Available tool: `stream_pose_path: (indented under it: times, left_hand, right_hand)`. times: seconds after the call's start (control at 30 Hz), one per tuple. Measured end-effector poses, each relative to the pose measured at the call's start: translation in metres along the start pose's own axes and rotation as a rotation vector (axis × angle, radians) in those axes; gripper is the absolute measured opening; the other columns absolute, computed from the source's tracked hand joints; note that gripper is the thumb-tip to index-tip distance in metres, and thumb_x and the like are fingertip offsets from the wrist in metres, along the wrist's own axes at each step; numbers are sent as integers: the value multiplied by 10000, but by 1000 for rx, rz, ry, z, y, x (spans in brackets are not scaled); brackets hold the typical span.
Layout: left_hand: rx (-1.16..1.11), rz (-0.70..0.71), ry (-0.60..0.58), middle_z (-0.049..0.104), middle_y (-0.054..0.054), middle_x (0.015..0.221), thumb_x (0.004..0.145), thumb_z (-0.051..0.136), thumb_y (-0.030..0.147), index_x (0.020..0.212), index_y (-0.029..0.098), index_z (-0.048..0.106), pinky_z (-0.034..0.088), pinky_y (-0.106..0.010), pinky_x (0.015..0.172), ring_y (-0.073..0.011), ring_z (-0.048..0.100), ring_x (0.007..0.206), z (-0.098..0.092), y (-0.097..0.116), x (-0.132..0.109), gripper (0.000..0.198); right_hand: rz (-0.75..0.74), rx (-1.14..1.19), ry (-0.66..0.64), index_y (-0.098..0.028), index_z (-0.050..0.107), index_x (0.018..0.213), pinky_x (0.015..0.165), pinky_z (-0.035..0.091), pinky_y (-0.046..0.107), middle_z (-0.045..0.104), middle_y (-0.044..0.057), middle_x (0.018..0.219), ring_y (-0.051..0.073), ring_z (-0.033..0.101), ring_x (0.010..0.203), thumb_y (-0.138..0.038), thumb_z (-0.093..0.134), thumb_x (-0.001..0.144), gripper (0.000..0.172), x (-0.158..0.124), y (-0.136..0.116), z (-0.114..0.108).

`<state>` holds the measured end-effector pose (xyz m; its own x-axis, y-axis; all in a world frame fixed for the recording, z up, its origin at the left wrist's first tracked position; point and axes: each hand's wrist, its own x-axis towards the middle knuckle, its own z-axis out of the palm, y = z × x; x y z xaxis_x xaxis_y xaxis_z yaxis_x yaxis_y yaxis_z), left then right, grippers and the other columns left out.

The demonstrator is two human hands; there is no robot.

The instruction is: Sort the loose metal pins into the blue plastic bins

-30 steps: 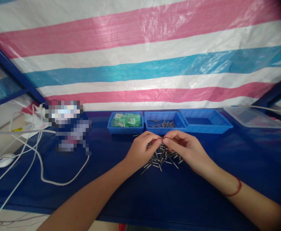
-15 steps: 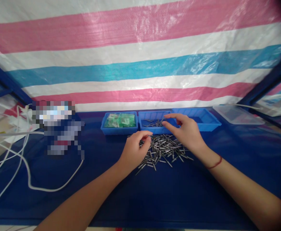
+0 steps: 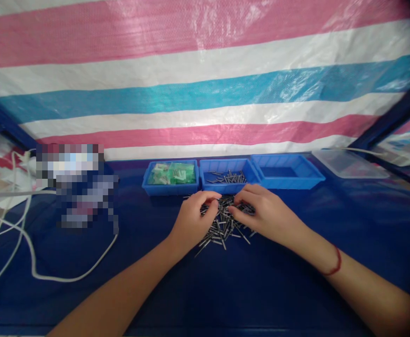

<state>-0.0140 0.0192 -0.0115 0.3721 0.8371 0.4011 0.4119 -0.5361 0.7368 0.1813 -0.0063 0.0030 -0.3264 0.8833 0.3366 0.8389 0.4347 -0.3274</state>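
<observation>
A loose pile of thin metal rivets (image 3: 222, 227) lies on the blue table in front of me. At the pile's left side is my left hand (image 3: 193, 220), its fingers curled and the thumb close to the index finger; whatever is between them is too small to make out. My right hand (image 3: 264, 210) hovers low over the pile's right side, thumb and fingers apart, with nothing visible in them. Behind the pile stands a blue bin (image 3: 228, 188) with some rivets (image 3: 233, 177) inside.
Left of it, another blue bin (image 3: 172, 189) holds green packets (image 3: 182, 173). To the right is a third blue bin (image 3: 289, 181), and beyond it a clear plastic lid (image 3: 348, 164). White cables (image 3: 68, 280) run along the left. A striped sheet (image 3: 205, 103) closes off the back.
My right hand has moved down and toward me from above the middle bin to the pile. The left hand has stayed nearly in place. The view has shifted slightly.
</observation>
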Motion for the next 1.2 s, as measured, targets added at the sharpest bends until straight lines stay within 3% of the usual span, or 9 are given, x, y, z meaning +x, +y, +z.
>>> stream_pose_path:
  times: [0.17, 0.33, 0.5, 0.7, 0.93, 1.07, 1.2]
  left_hand:
    - [-16, -6, -43, 703, -20, 909, 861, 534, 141, 926, 179, 667, 485, -250, 812, -148, 647, 843, 2, 1, 0, 153]
    - [-33, -6, -36, 690, -28, 920, 866, 527, 145, 961, 183, 652, 478, -271, 838, -156, 635, 869, 3, 3, -2, 161]
    - [-55, -14, 48, 660, -49, 969, 842, 623, 270, 1119, 193, 596, 477, -312, 861, -188, 619, 924, 1, 5, -3, 289]
    - [-139, 23, 6, 685, -32, 888, 855, 620, 269, 896, 191, 668, 478, -273, 795, -158, 623, 836, 0, 10, -5, 100]
    - [-182, 55, 63, 660, -23, 812, 839, 636, 245, 827, 177, 670, 472, -250, 731, -141, 601, 774, -1, 13, -4, 77]
    - [-192, 73, 56, 658, -31, 801, 860, 610, 250, 839, 186, 683, 478, -265, 738, -151, 594, 786, -2, 14, -5, 100]
    - [-198, 90, 38, 652, -36, 845, 864, 604, 232, 881, 198, 697, 482, -267, 752, -154, 592, 821, -2, 13, -5, 100]
  right_hand:
    - [43, -63, -21, -186, 613, 829, 729, 439, 350, 606, 61, 831, 219, 566, 805, -307, 541, 877, 149, -3, -1, 19]
    - [55, 12, 30, -185, 611, 823, 742, 442, 356, 607, 66, 833, 213, 564, 800, -220, 490, 889, 142, -3, -4, 19]
    - [98, 394, 82, -202, 599, 881, 681, 451, 310, 621, 41, 803, 174, 570, 729, -324, 458, 928, 192, -4, -16, 11]
    - [236, 910, -8, -188, 641, 840, 526, 418, 253, 612, 12, 697, 130, 528, 594, -443, 585, 846, 261, -3, -28, 10]
    - [384, 1133, -98, -165, 627, 845, 459, 319, 221, 509, -32, 605, 77, 406, 499, -484, 650, 784, 325, -3, -30, 10]
    - [477, 1197, -172, -163, 586, 785, 425, 213, 210, 357, -73, 525, 58, 295, 457, -538, 577, 825, 377, -4, -29, 14]
    - [518, 1274, -233, -160, 577, 781, 430, 144, 218, 332, -71, 546, 56, 246, 474, -536, 571, 834, 380, -6, -27, 15]
